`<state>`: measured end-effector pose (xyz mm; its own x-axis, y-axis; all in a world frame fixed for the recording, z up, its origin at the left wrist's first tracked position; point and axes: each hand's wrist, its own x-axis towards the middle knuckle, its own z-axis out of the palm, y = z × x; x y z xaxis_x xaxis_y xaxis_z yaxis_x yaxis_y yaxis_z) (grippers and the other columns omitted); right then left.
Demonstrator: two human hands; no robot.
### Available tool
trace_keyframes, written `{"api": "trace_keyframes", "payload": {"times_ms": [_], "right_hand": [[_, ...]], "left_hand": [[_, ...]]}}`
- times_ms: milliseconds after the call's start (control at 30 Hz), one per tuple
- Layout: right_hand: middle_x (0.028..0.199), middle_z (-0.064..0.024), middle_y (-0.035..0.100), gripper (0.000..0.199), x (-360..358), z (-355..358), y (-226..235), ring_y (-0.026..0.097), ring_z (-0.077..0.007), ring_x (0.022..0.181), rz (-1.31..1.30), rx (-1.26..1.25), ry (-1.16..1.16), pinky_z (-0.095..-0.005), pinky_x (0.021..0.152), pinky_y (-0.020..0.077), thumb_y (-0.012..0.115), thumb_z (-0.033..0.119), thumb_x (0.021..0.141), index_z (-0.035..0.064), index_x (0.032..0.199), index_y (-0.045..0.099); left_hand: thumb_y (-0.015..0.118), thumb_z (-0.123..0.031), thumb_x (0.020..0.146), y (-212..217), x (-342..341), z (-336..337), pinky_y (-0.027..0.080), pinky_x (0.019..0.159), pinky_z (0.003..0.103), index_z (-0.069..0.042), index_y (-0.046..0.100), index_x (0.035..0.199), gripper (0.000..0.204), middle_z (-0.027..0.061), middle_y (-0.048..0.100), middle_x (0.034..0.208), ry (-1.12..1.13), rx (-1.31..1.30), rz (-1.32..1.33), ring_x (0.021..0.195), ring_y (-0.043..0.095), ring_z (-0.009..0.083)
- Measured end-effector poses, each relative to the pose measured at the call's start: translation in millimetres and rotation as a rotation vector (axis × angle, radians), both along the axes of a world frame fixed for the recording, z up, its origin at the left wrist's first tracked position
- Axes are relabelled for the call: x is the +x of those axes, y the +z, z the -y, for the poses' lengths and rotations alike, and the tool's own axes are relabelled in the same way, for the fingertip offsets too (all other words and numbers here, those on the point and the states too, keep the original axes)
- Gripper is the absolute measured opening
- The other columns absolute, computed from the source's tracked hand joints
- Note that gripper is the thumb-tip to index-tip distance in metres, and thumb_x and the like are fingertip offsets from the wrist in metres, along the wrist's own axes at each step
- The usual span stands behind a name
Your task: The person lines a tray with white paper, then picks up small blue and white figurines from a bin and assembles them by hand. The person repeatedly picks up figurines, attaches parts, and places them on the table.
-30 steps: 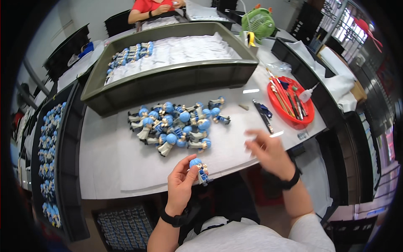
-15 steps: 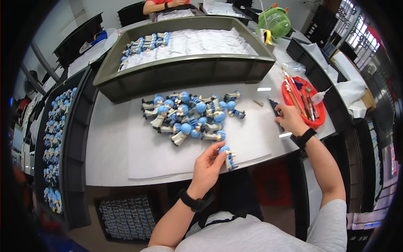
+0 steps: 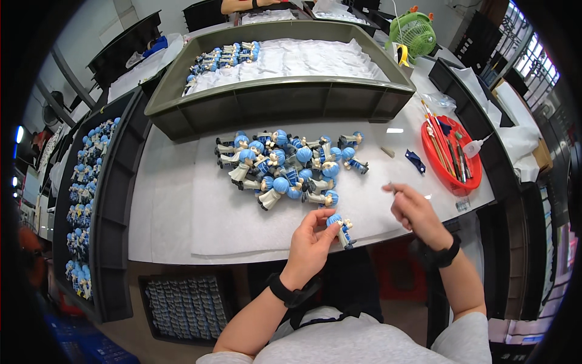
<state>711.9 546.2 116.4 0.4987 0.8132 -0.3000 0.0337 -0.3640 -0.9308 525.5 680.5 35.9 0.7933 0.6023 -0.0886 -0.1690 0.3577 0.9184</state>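
Observation:
My left hand is closed around a small figurine with blue hair, a blue and white outfit and dark feet, at the table's front edge. To its right, my right hand is in the air above the table, thumb and index finger pinched together at a small greyish tip; what it holds is too small and blurred to make out. Just beyond the left hand lies a pile of similar blue-haired figurines, some in white cloaks. A short dark blue piece rests on the table beyond my right hand.
A large grey-green bin lined with white sheeting stands behind the pile, figurines at its left. At right are a red tray of brushes and tools and a green fan. Dark bins of figurines flank the left. Another person's arm shows at the back.
My right hand has drawn back toward me from the dark blue piece beside the red tray, fingers pinched. The left hand still holds the figurine, now tilted slightly. The whole view has shifted a little.

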Motion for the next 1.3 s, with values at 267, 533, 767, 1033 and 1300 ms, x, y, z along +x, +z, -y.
{"api": "trace_keyframes", "payload": {"times_ms": [267, 533, 767, 1033, 1300], "right_hand": [[0.079, -0.0125, 0.059, 0.026, -48, -17, -12, 0.061, -0.0298, 0.069, 1.064, 0.186, 0.216, -0.0365, 0.058, 0.0479, 0.063, 0.004, 0.081, 0.0039, 0.106, 0.057], [0.071, -0.008, 0.055, 0.014, -51, -19, -25, 0.059, -0.0247, 0.059, 1.25, 0.12, 0.296, -0.0345, 0.05, 0.0461, 0.063, 0.013, 0.084, 0.0058, 0.095, 0.058], [0.064, -0.0059, 0.053, 0.012, -52, -18, -30, 0.057, -0.0217, 0.054, 1.318, 0.162, 0.266, -0.0325, 0.047, 0.0449, 0.065, 0.018, 0.083, 0.0074, 0.085, 0.059], [0.06, -0.006, 0.053, 0.014, -57, -16, -34, 0.056, -0.0227, 0.05, 1.247, 0.176, 0.204, -0.0332, 0.044, 0.0441, 0.065, 0.019, 0.084, 0.0075, 0.08, 0.059], [0.059, -0.0054, 0.053, 0.014, -61, -16, -34, 0.056, -0.0221, 0.05, 1.227, 0.176, 0.171, -0.0335, 0.043, 0.0435, 0.066, 0.019, 0.083, 0.0081, 0.077, 0.06]], "left_hand": [[0.061, -0.008, 0.09, 0, 0, 4, 0.052, 0.069, 0.022, 0.004, 0.046, 0.109, 0.027, 0.0091, 0.061, 0.091, 0.042, 0.016, 0.017, 0.078, 0.064, 0.0105], [0.06, -0.001, 0.089, -6, -3, 1, 0.055, 0.076, 0.026, 0.001, 0.042, 0.106, 0.025, 0.0117, 0.059, 0.097, -0.032, 0.079, -0.045, 0.087, 0.063, 0.0132], [0.063, -0.007, 0.089, -3, -2, 7, 0.048, 0.064, 0.019, 0.001, 0.046, 0.103, 0.023, 0.0069, 0.061, 0.086, 0.023, 0.065, 0.03, 0.076, 0.058, 0.006], [0.064, -0.004, 0.087, -1, -5, 7, 0.052, 0.072, 0.022, 0.001, 0.046, 0.102, 0.024, 0.0076, 0.061, 0.09, 0.018, 0.087, 0.041, 0.084, 0.061, 0.0091], [0.064, -0.001, 0.086, -4, -5, 9, 0.053, 0.072, 0.022, 0.0, 0.046, 0.099, 0.023, 0.0071, 0.06, 0.092, 0.027, 0.09, 0.086, 0.085, 0.062, 0.0094]]}}
